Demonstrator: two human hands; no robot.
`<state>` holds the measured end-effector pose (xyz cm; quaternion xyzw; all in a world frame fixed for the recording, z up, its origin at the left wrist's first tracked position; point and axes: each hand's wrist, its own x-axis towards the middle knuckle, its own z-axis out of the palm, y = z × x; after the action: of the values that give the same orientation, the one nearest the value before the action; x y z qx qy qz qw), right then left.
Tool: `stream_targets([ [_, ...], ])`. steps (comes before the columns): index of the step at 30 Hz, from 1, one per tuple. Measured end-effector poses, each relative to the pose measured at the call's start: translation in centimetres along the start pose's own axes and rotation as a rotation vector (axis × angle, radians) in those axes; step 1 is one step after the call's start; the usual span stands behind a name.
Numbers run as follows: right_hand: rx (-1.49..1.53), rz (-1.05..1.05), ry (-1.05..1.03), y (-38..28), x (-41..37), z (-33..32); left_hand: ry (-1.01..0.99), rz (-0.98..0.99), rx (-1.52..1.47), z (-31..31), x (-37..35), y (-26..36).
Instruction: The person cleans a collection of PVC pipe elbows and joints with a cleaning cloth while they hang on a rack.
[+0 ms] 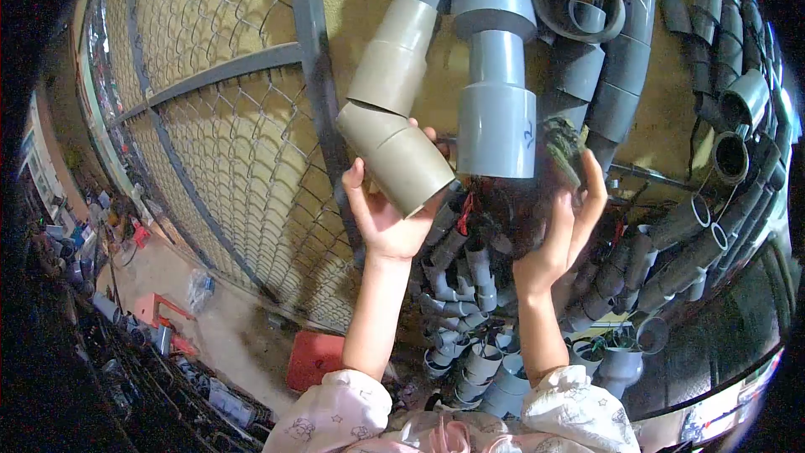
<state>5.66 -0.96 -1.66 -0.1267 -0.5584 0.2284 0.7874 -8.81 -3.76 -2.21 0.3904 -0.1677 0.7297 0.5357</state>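
Okay, left to right. Grey metal-framed chain-link panel (231, 75) fills the left and upper left. Red flat item (314, 359) lower left of centre; can't tell what it is.

Left hand (392, 231): centre of frame, wrapped round a beige plastic elbow fitting (398, 155), thumb on its left side, fingertips showing past its right edge. Elbow is tilted, lower mouth facing down-right, directly under a beige plastic reducer (392, 59). Dark seam between them; can't tell if they're joined. Grip probably takes the weight from below and steadies the tilt.

Grey plastic elbows (478, 273) cluster lower centre. Above them, between the hands, a blue-grey plastic reducer (496, 130) with a handwritten mark points straight down, likely hung in its column.

Right hand (553, 243): right of centre, apart from the left, fingers and thumb on a dark green crumpled cloth (566, 147), probably bunched to stay in the grip.

Grey plastic fittings (620, 67) hang in columns upper right, likely strung to save floor space.
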Motion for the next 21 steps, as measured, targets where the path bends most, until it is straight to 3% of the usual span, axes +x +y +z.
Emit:
stream_targets([
  [5,0.234,0.038,0.11,0.2,-2.8,1.1,0.0,-0.009,0.043,0.1,-0.1,-0.7],
  [8,0.331,0.308,0.157,1.4,-3.7,2.2,0.06,-0.011,0.147,0.1,-0.4,-0.6],
  [10,0.737,0.73,0.029,1.8,-4.0,2.3,0.132,0.024,0.287,0.8,-0.5,-0.6],
  [11,0.85,0.834,0.031,2.1,-4.0,2.5,0.194,0.024,0.617,1.0,-0.7,-0.2],
  [12,0.962,0.938,0.034,2.3,-3.8,2.8,0.142,-0.008,0.638,1.1,-0.8,-0.1],
  [14,1.157,0.912,-0.088,0.7,-2.3,3.4,0.202,0.017,1.039,0.3,-0.8,0.2],
  [16,1.526,0.947,-0.186,1.7,-1.6,3.1,0.164,-0.007,1.077,1.4,-0.9,0.2],
  [18,1.602,0.903,-0.152,3.8,-1.5,3.8,0.159,0.022,1.144,2.2,-0.6,-0.2],
  [20,1.612,0.915,-0.127,5.2,-2.3,4.0,0.126,0.231,1.282,2.3,0.2,-0.5],
  [21,1.567,0.916,-0.19,4.5,-2.4,3.8,0.146,0.241,1.274,2.7,0.4,-0.2],
])
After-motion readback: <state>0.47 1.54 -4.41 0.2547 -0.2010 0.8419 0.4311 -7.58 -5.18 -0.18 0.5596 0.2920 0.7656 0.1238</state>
